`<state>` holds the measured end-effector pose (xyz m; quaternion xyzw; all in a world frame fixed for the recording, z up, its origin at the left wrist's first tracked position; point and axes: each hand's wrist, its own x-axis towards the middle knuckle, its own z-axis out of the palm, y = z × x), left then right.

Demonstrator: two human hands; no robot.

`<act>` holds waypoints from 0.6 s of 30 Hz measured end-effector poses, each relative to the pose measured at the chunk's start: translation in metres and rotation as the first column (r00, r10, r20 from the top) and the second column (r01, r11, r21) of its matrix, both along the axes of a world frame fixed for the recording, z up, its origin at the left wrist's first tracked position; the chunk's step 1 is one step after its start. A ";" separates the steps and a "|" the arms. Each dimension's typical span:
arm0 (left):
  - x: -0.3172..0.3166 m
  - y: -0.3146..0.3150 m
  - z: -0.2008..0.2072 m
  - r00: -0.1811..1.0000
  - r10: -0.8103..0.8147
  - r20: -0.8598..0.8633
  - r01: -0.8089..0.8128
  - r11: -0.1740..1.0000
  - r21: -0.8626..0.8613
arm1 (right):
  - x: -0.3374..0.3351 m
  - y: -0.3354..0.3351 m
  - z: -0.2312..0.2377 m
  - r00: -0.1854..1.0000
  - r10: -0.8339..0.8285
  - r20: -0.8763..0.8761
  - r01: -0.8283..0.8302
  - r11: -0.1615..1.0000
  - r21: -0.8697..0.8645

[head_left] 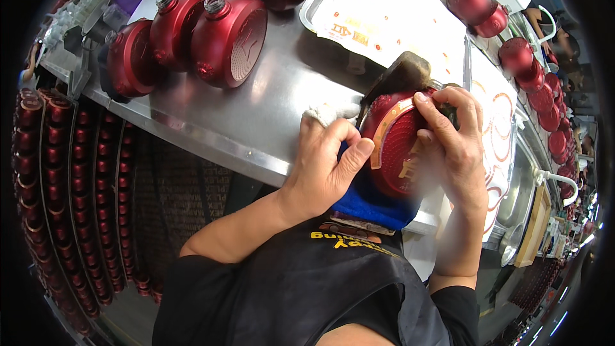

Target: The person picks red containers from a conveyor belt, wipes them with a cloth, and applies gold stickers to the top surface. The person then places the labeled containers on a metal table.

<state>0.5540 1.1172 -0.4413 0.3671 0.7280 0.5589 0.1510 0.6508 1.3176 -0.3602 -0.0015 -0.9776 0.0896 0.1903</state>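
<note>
A round, flat red bottle (400, 154) lies tilted in front of me at the table edge, over a blue cloth (368, 202). A curved gold-and-orange decal strip (383, 133) follows the left rim of its dimpled face. My right hand (456, 138) has its index finger and thumb at the strip's upper end. My left hand (323, 166) is beside the bottle's left edge, its fingers curled round a wadded white cloth (327, 114) and its thumb close to the strip. Behind the bottle rests a worn, dark brown padded piece (405, 74).
Several red bottles (229, 38) stand on the metal table (275, 102) at the back left. A metal tray (315, 8) holds printed white sheets (394, 13). On the right are sheets of curved decals (501, 115) and a row of red bottles (516, 56). Racks of red bottles (61, 154) fill the left.
</note>
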 end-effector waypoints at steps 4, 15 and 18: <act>-0.007 0.012 -0.007 0.993 0.046 -0.106 -0.042 0.998 0.045 | 0.000 0.001 0.000 1.000 0.008 -0.009 -0.008 1.000 -0.006; -0.017 0.027 -0.008 0.994 0.074 -0.076 -0.058 0.980 0.192 | 0.001 0.004 0.002 1.000 0.005 -0.022 -0.005 1.000 0.006; -0.021 0.031 -0.008 0.993 0.076 -0.090 -0.056 0.977 0.205 | 0.003 0.006 0.004 1.000 0.003 -0.007 -0.003 1.000 0.006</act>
